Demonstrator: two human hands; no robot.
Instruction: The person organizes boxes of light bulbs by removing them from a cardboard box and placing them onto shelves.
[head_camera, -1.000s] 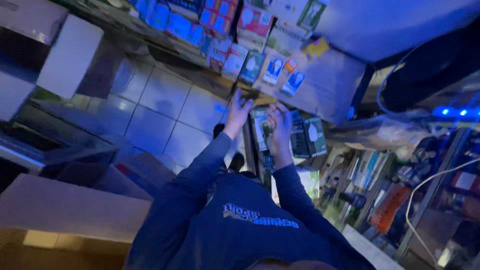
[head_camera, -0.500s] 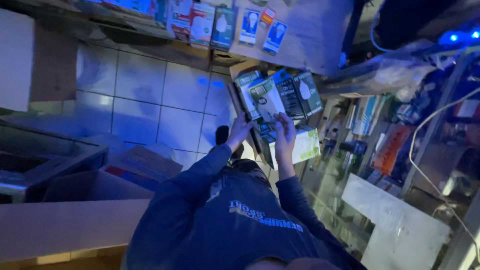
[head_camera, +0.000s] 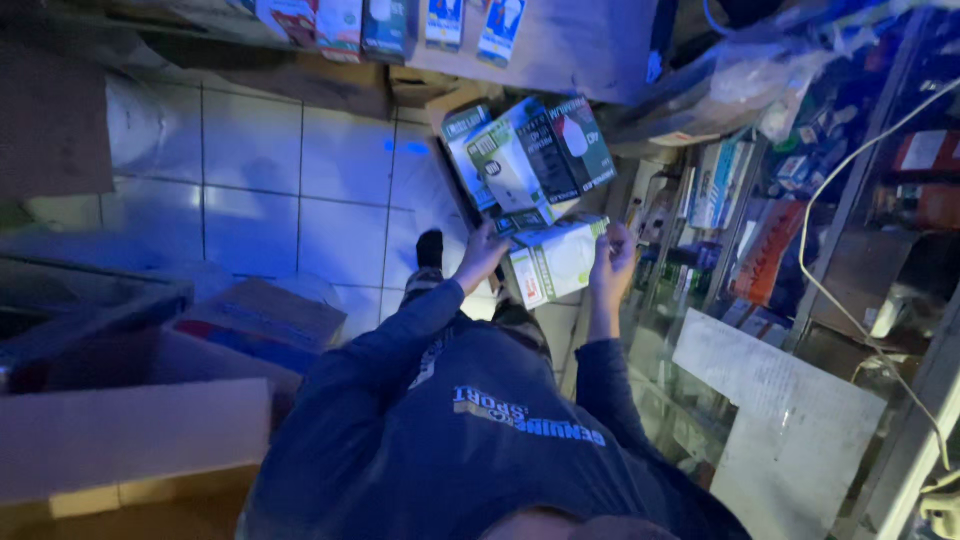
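Right now both hands, left hand (head_camera: 482, 252) and right hand (head_camera: 611, 258), grip 1 white bulb box (head_camera: 555, 260) between them.

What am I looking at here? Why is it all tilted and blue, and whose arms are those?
There is no machine here, just a person. A small camera sits on their head and looks down, so you see their own dark blue sweatshirt and both arms reaching out. The picture tilts because the head tilts, and the light is dim and bluish.

The left hand and the right hand each have a grip on one white and green box, one hand at each end. Just past it more boxes with light bulb pictures lie stacked in an open carton. Below is a tiled floor. A cardboard box sits at the left, and crowded shop shelves are at the right.
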